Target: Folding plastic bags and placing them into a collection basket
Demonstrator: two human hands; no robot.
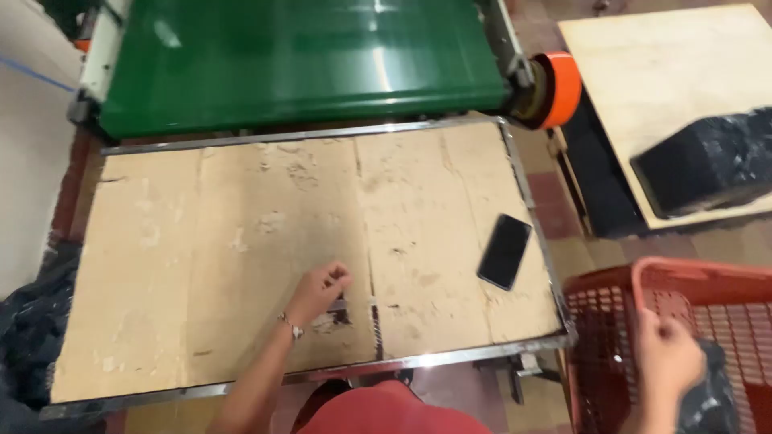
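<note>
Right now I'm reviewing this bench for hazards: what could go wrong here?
The phone lies near the cardboard-covered table's right edge; a sweep could knock it off. The right hand reaches into the red basket holding a dark bag, while the left hand rests near a torn gap, which could snag.

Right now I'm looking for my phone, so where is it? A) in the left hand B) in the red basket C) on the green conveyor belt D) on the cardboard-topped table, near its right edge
D: the dark phone lies flat on the cardboard-topped table near its right edge, apart from both hands.
</note>
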